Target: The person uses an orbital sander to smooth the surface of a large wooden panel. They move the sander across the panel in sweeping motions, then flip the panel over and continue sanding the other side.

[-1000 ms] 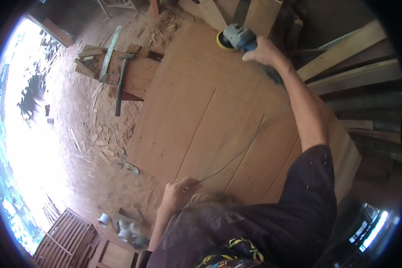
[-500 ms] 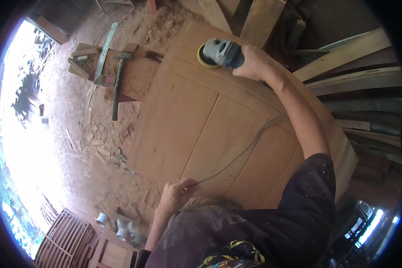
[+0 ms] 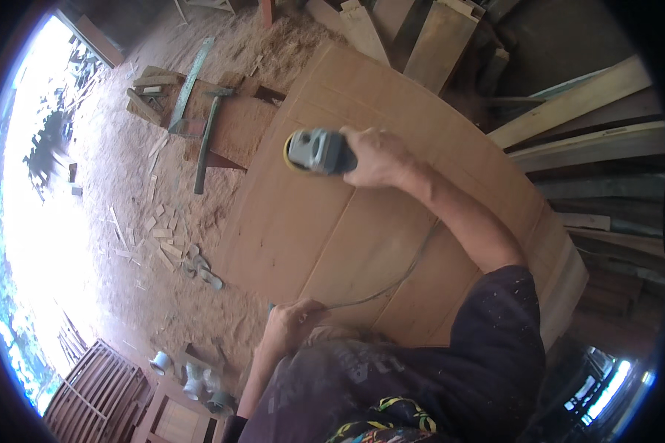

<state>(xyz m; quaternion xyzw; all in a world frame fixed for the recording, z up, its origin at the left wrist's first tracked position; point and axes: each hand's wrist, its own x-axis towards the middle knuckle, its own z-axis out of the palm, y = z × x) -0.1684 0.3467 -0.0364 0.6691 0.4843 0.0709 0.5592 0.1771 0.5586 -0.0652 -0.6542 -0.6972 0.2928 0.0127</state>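
1. So there's one power sander [image 3: 320,151] a bit above the middle of the frame, over the wooden panel [image 3: 266,244]. Its head sticks out to the left of the right hand [image 3: 380,159], which is wrapped round the dark rear body.
2. Looks-wise: grey head, dark bluish body, a yellow-rimmed disc [image 3: 288,156] peeking out underneath, all slightly blurry. Can't tell if the disc is touching the wood.
3. One thin grey cord [image 3: 391,286] bows across the panel to the lower middle, where the left hand [image 3: 292,321] has curled fingers pinching it.
4. Just one panel, reddish-brown, with straight grooves, filling most of the centre.
5. Upper left: one hammer [image 3: 206,151] and one long greenish metal strip [image 3: 191,85].
6. Upper right: two pale boards [image 3: 580,97] jutting in, plus darker timber.
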